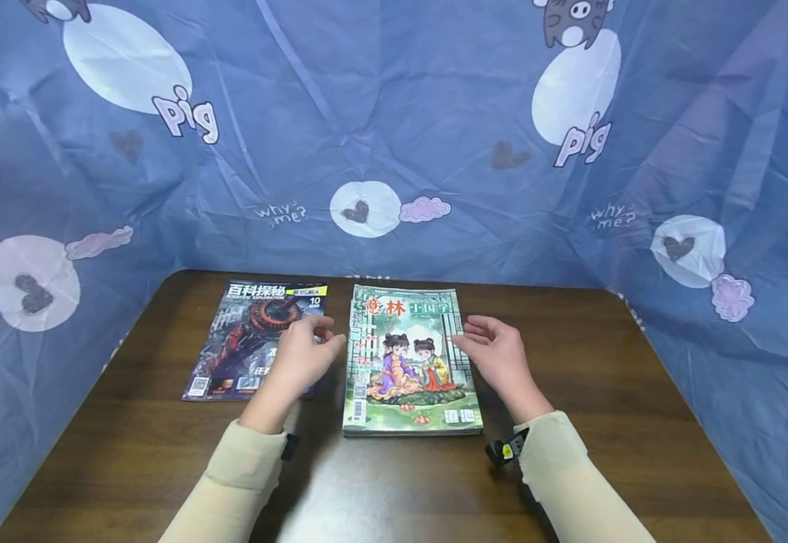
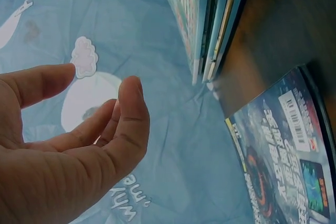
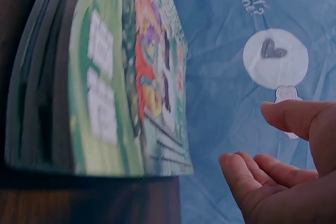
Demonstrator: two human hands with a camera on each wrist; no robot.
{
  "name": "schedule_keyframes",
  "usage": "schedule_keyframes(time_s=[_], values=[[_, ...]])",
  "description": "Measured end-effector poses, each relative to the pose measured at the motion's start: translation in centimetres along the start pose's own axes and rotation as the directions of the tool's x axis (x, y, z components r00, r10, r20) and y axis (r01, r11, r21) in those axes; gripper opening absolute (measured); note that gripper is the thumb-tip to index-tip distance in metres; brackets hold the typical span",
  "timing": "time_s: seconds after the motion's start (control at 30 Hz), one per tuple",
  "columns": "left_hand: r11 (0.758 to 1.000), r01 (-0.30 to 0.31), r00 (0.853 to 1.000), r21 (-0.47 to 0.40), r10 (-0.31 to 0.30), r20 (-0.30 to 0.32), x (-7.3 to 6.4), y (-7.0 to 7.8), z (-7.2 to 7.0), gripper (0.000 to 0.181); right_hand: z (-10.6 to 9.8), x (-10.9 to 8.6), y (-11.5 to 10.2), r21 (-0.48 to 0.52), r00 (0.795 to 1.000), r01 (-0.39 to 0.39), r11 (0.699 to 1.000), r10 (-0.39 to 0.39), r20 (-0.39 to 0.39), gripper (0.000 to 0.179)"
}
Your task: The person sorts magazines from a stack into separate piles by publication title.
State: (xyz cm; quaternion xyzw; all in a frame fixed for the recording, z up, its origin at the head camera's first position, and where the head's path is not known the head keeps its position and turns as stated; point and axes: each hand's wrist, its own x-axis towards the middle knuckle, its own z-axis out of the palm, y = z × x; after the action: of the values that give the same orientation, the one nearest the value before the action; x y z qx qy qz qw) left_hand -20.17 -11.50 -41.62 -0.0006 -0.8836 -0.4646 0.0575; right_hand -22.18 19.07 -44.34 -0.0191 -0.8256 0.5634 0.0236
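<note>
As a person's left grip point(image 1: 304, 356) and right grip point(image 1: 502, 356) hover at its two long sides, a stack of magazines point(image 1: 410, 385) lies flat on a dark brown wooden surface point(image 1: 604, 377) enclosed by blue printed fabric point(image 1: 380, 128). Both grips are released: the fingers bend loosely, and neither holds anything. The left one is just beside the stack's left edge and the right one is at its right edge, with the wrist views showing each apart from the stack. On top, the uppermost cover shows two robed cartoon figures in green scenery.

To the left of the stack, across a strip of wood, a dark magazine point(image 1: 240, 343) titled "Scientific Exploration" lies flat, partly hidden by the left grip and forearm. On the near side of the stack the grained wood takes a pale sheen; beyond the stack, the far edge of the surface ends in rounded corners.

Creased throughout, the fabric rises beyond the stack and continues well to its left and right. Directly beyond the stack, a white circle point(image 1: 380, 197) bears a dark heart, with a pink cloud point(image 1: 424, 210) at one side; higher up, to the left and right of the stack, white ovals point(image 1: 125, 60) appear beside "pig" lettering point(image 1: 584, 143). Pale sleeves point(image 1: 570, 467) extend from the near side of the stack, with small black devices point(image 1: 506, 450) at the wrists.
</note>
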Motion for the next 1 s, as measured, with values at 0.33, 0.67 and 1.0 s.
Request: schedule_keyframes(time_s=[0.33, 0.67, 1.0], values=[[0.998, 0.041, 0.998, 0.052, -0.043, 0.036, 0.7, -1.2, 1.2, 0.039, -1.0, 0.4, 1.5, -0.035, 0.999, -0.046, 0.998, 0.045, -0.017, 0.05], [0.991, 0.064, 0.995, 0.118, -0.073, 0.069, 1.5, -1.5, 2.0, 0.035, -1.6, 0.6, 2.7, -0.17, 0.987, -0.147, 0.974, 0.155, 0.035, 0.05], [0.979, 0.146, 0.972, 0.14, -0.169, 0.166, 1.8, -2.2, 2.4, 0.043, -1.5, 0.7, 3.5, -0.195, 0.986, -0.153, 0.969, 0.162, 0.033, 0.047]])
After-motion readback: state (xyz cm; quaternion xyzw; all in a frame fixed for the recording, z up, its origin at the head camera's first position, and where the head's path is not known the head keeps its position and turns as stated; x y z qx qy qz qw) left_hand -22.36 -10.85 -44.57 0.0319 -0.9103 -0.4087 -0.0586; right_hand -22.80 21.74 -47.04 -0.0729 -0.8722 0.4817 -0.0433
